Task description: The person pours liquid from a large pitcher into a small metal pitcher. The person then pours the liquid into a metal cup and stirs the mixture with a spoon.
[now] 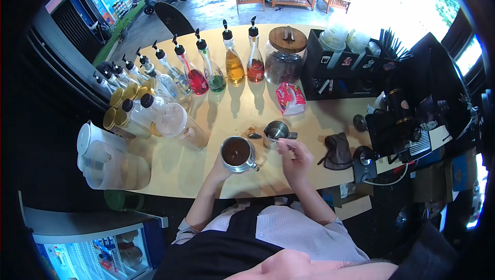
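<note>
My left hand is wrapped round a metal-rimmed cup of dark brown liquid, held over the front part of the wooden counter. To its right, my right hand has its fingers pinched together at the near side of a small steel pitcher. Something thin shows at those fingertips, too small to make out. A dark spoon-like piece lies between cup and pitcher, beside some brown crumbs.
Pump bottles, such as a red syrup bottle, line the counter's back edge. Plastic jugs stand left. A wooden-lidded jar, pink packet, black cup organizer, dark cloth and black machine are behind and right.
</note>
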`<state>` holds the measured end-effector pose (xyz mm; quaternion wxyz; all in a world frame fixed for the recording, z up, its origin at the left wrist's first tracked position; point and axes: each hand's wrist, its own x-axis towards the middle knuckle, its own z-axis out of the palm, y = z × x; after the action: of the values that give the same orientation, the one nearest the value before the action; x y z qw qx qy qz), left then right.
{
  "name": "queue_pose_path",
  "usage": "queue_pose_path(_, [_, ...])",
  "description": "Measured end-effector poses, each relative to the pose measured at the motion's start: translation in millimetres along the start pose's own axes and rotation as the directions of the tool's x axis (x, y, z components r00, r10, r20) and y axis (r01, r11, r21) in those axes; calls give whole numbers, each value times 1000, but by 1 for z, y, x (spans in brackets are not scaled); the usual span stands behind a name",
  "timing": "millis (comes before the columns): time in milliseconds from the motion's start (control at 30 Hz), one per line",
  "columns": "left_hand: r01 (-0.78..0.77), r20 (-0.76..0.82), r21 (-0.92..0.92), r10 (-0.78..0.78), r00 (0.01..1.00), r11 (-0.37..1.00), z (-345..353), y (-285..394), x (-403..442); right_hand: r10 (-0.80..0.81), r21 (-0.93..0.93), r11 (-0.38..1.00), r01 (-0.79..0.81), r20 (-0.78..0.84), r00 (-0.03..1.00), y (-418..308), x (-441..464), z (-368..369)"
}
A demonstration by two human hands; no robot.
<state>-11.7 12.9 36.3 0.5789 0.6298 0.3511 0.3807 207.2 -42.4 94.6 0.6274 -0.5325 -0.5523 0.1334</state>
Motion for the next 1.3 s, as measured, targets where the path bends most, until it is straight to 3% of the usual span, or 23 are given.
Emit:
queue_pose_path(33, [-7,7,8,7,1000,1000,-1,1,0,-120,-13,993,119,-66,991,-4,7,-5])
queue_pose_path(67, [-7,3,6,7,1000,1000,-1,1,0,-121,-12,993,120,-62,991,-6,13,-9])
queue_pose_path(133, [24,12,14,-24,1000,1000,-1,2,0,-129,175,971,165,-201,971,-12,21,-13])
queue_pose_path(167, [25,4,10,-25,1000,1000,-1,1,0,-129,178,970,164,-192,973,-18,24,-12])
queue_pose_path(233, [9,2,44,-9,1000,999,0,3,1,-29,490,866,97,-145,989,-30,29,-10])
queue_pose_path(267, [12,-5,41,-11,1000,999,0,5,1,9,535,844,32,-74,997,-35,30,-5])
queue_pose_path(300, [23,-11,-2,-23,1000,1000,1,8,0,10,535,845,28,-69,998,-33,30,-2])
queue_pose_path(367, [34,-10,-47,-34,999,998,3,9,2,-142,375,924,68,174,975,-24,29,4])
queue_pose_path(500, [56,23,27,-57,998,998,-4,-8,2,-312,301,925,231,260,914,-15,34,14])
queue_pose_path(533, [63,56,85,-68,996,994,-6,-8,2,-312,303,925,229,260,914,-15,35,17])
queue_pose_path(667, [100,64,42,-102,993,994,-4,-2,2,-307,293,931,220,300,903,-10,38,23])
queue_pose_path(733, [116,9,-178,-117,993,977,0,5,4,-262,279,945,170,337,904,-9,38,24])
queue_pose_path(833, [109,42,-136,-104,994,985,-1,11,6,-160,284,957,63,333,929,-12,37,24])
queue_pose_path(1033, [39,41,-120,-34,999,992,-2,5,7,-173,307,949,74,311,934,-7,37,27])
queue_pose_path(1300, [73,44,-152,-67,997,986,-1,8,8,-149,318,947,40,327,933,-7,37,25])
